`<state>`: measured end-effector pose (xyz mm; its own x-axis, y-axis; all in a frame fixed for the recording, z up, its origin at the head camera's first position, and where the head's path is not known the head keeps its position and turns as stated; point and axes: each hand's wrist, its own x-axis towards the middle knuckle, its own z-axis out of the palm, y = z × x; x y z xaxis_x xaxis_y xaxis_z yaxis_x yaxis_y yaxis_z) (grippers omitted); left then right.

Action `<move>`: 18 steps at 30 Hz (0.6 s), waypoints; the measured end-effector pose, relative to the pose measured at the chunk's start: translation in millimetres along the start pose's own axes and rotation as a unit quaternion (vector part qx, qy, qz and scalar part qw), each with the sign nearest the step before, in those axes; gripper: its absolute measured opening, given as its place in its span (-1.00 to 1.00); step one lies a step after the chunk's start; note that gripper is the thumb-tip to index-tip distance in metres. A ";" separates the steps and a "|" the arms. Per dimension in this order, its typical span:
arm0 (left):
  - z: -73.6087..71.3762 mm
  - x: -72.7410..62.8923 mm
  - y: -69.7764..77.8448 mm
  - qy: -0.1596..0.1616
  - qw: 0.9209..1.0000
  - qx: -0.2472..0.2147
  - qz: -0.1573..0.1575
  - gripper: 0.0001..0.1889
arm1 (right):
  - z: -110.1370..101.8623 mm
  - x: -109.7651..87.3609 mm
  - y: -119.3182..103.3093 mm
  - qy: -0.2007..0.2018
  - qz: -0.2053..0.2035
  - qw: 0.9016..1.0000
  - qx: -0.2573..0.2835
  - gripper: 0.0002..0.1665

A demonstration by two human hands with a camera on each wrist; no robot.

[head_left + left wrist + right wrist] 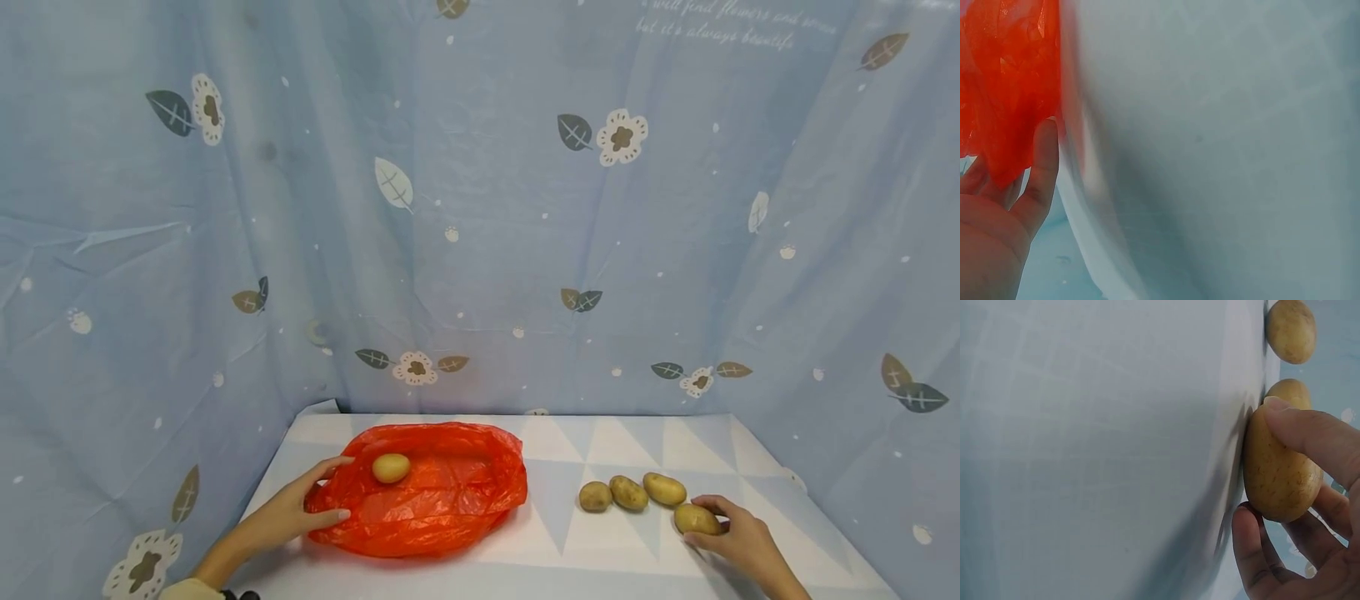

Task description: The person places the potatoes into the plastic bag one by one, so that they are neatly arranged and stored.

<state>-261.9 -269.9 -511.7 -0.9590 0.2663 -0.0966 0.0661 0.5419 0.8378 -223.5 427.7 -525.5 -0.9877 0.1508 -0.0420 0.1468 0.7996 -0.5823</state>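
A red plastic bag (420,533) lies spread with its mouth upward on the left of the table, and one potato (391,468) rests in it. My left hand (296,504) is at the bag's left side, thumb and fingers spread wide and touching the plastic (1007,94). At the right, my right hand (738,537) holds another potato (696,519) between thumb and fingers, low over the table. In the right wrist view the thumb presses one side of this potato (1279,469) and fingers curl at the other.
Left of the right hand, three more potatoes stand in a loose row: one potato (596,497), a middle potato (628,493) and a far potato (664,489). The white and pale blue table (555,575) is enclosed by a blue patterned curtain (487,208).
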 end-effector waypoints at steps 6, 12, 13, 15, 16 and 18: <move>-0.4 -1.6 2.2 0.000 1.000 -0.001 0.000 -0.17 | 0.2 -0.5 -3.7 0.016 -0.006 1.000 -0.017 0.00; -2.1 -2.7 1.1 -0.005 1.000 0.001 0.015 -0.18 | 0.4 -2.2 -3.0 0.015 -0.006 1.000 -0.024 -0.01; -2.2 -2.7 1.3 -0.006 1.000 0.001 0.017 -0.18 | 0.0 -2.2 -2.6 0.016 -0.006 1.000 -0.026 0.00; -2.3 -2.6 1.4 -0.005 1.000 0.005 0.025 -0.19 | -1.6 -2.3 -3.4 0.017 -0.004 0.999 -0.027 0.00; -2.5 -2.5 1.6 -0.005 1.000 0.006 0.029 -0.19 | -2.6 -2.3 -4.4 0.020 -0.005 0.999 -0.027 -0.01; -3.0 -2.5 2.0 -0.005 0.999 0.008 0.036 -0.19 | -4.4 -2.0 -7.0 0.024 -0.005 0.999 -0.024 -0.01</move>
<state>-260.2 -271.9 -508.1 -0.9487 0.3133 -0.0426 0.1388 0.5338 0.8341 -222.4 424.4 -517.7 -0.9854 0.1701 0.0035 0.1411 0.8285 -0.5420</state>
